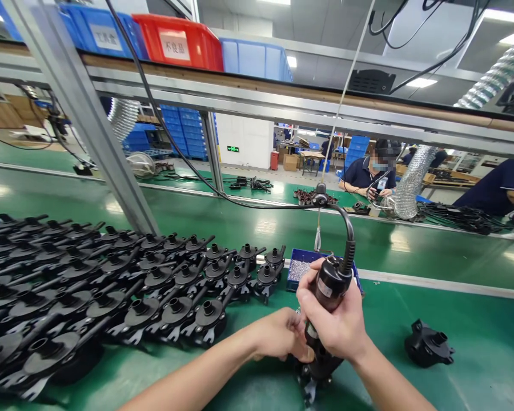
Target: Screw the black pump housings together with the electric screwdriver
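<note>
Upright in my right hand point(340, 322) is a black electric screwdriver point(330, 281), fingers wrapped around its body and the cable rising from its top. Its lower end points into a black plastic housing point(312, 377) on the green bench, mostly covered by my hands. My left hand point(282, 337) is closed at the top of that housing, beside the driver's lower end; some of its fingertips are hidden. Just behind my hands is a blue bin point(298, 256) of small silvery screws point(298, 269). A separate black housing point(429, 343) lies to the right.
Rows of black housings with spouts and handles point(156, 277) fill the bench's left side. A metal post point(85, 114) rises there, below a shelf with red point(205, 48) and blue bins point(257, 57). A cord point(318, 228) hangs near the driver. A co-worker point(370, 171) sits across.
</note>
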A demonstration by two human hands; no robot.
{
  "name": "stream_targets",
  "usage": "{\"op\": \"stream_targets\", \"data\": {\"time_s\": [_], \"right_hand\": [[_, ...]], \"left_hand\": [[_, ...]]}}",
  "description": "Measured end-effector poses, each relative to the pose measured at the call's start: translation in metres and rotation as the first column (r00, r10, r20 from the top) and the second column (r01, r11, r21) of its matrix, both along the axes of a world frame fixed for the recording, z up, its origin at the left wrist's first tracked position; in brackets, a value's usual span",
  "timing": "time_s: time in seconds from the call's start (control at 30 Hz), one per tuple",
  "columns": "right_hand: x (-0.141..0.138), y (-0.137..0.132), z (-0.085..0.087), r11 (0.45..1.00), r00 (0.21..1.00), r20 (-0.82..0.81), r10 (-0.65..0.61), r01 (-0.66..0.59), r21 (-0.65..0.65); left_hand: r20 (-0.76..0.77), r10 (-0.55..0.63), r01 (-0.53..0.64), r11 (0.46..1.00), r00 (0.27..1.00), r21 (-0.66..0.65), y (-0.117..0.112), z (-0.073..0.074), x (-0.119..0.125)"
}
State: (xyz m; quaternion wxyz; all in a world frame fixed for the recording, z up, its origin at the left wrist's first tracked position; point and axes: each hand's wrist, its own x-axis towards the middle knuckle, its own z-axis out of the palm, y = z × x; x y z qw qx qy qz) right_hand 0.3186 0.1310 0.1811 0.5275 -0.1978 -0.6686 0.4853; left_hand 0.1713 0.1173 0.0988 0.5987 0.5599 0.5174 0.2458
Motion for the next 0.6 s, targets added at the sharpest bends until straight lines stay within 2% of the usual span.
{"op": "stream_targets", "data": {"time_s": [0.07,0.13,0.2,0.27,0.3,0.37,0.47,0.53,0.6], "right_hand": [[0.002,-0.002,0.007,0.975,0.968,0.126,-0.216,0.209,0.072],[0.007,-0.004,0.017,0.93,0.884,0.293,-0.365,0.333,0.154],[0.015,-0.007,0.029,0.91,0.806,0.422,-0.415,0.362,0.204],[0.023,-0.008,0.039,0.901,0.777,0.456,-0.434,0.379,0.213],[0.026,-0.009,0.043,0.899,0.78,0.446,-0.439,0.388,0.206],[0.032,-0.011,0.046,0.898,0.817,0.374,-0.44,0.397,0.189],[0.035,-0.015,0.044,0.913,0.9,0.171,-0.4,0.374,0.164],[0.032,-0.018,0.037,0.939,0.943,0.046,-0.329,0.322,0.121],[0.024,-0.021,0.026,0.973,0.973,-0.058,-0.223,0.226,0.052]], "left_hand": [[-0.04,0.117,-0.109,0.98,0.992,0.165,-0.005,0.002,-0.003],[-0.093,0.221,-0.171,0.91,0.971,0.378,-0.014,0.002,-0.006],[-0.179,0.222,-0.109,0.864,0.958,0.492,-0.024,0.0,-0.008],[-0.286,0.162,0.01,0.855,0.945,0.518,-0.032,-0.006,-0.007],[-0.34,0.144,0.068,0.838,0.929,0.542,-0.034,-0.009,-0.005],[-0.451,0.137,0.192,0.769,0.882,0.609,-0.032,-0.015,0.001],[-0.589,0.135,0.35,0.692,0.797,0.631,-0.022,-0.024,0.008],[-0.619,0.147,0.373,0.684,0.772,0.627,-0.015,-0.028,0.011],[-0.6,0.16,0.344,0.693,0.784,0.634,-0.012,-0.031,0.011]]}}
